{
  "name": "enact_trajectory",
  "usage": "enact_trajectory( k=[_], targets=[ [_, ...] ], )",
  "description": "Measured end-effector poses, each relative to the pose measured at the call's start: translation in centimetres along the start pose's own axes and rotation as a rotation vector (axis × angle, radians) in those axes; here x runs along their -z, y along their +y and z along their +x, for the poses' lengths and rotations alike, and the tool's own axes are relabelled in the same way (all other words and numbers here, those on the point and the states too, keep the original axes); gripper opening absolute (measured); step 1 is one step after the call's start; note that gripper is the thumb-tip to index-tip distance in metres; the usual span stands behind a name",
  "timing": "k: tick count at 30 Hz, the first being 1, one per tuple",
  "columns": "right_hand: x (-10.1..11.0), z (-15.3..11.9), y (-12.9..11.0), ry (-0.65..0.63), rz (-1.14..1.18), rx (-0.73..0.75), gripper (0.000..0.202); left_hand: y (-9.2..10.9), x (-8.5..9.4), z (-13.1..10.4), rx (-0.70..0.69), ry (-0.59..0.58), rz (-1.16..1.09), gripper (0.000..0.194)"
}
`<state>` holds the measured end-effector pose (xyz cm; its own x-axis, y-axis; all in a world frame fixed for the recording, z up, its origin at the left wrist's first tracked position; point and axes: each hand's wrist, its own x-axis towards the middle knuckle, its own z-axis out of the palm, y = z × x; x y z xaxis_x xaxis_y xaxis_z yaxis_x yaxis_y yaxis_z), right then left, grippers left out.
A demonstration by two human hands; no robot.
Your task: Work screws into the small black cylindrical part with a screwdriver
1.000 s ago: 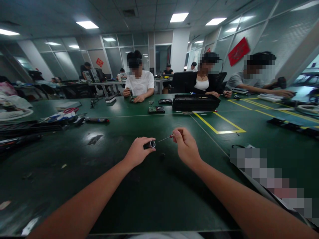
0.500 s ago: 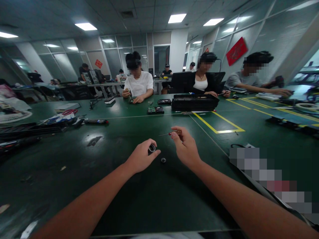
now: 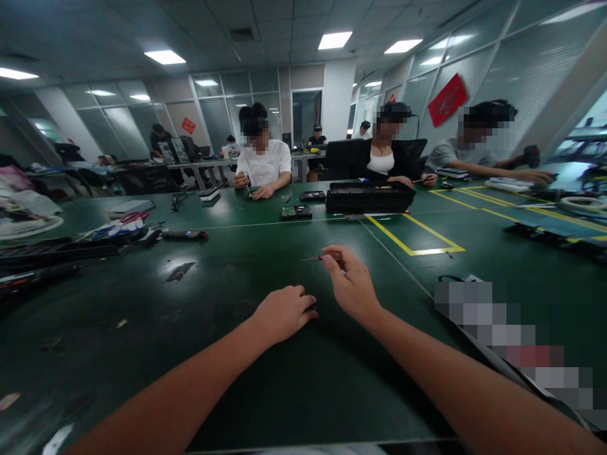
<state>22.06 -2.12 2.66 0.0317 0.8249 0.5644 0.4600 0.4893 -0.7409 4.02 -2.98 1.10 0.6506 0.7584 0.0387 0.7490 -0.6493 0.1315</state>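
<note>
My left hand (image 3: 283, 313) lies palm down on the green table (image 3: 265, 379), fingers curled. Its fingertips touch a small dark part (image 3: 311, 308) that is mostly covered. The small black cylinder seen earlier is hidden, so I cannot tell whether the hand holds it. My right hand (image 3: 351, 284) hovers just right of the left hand. It pinches a thin screwdriver (image 3: 317, 258) with a red collar, its metal tip pointing left.
Three people sit across the table, working with tools. A black tray (image 3: 370, 196), a circuit board (image 3: 296, 212) and a yellow taped rectangle (image 3: 417, 237) lie beyond my hands. Black trays and cables (image 3: 57, 249) crowd the left side. A black cable (image 3: 450, 278) lies to the right.
My left hand lowered from holding the black cylinder up and now lies flat over the small ring on the table. My right hand drew slightly back with the screwdriver.
</note>
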Motion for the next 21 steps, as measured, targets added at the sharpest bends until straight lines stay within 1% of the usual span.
enact_trajectory(
  k=[3,5,8,11,14,18,21],
  targets=[
    [0.1,0.0,-0.1,-0.010,-0.001,-0.003,0.022,-0.2,0.1,-0.1,-0.011,0.005,-0.018,0.030],
    [0.1,0.0,-0.2,-0.014,0.000,-0.006,0.022,-0.4,0.3,-0.2,-0.004,0.024,-0.078,0.027],
    [0.1,0.1,-0.1,-0.014,0.008,-0.008,0.022,-1.0,0.6,-0.3,0.052,0.086,-0.263,0.023],
    [0.0,0.0,0.0,-0.017,0.018,-0.010,0.022,-1.8,0.8,-0.2,0.135,0.175,-0.452,0.021],
    [0.0,0.0,0.1,-0.022,0.018,-0.015,0.022,-2.7,0.7,-0.1,0.214,0.247,-0.609,0.025],
    [0.1,0.0,0.2,-0.029,0.014,-0.016,0.023,-3.7,0.5,0.0,0.305,0.294,-0.852,0.028],
    [0.3,0.0,0.1,-0.037,0.005,-0.024,0.024,-5.0,0.8,0.0,0.362,0.391,-0.990,0.031]
  ],
)
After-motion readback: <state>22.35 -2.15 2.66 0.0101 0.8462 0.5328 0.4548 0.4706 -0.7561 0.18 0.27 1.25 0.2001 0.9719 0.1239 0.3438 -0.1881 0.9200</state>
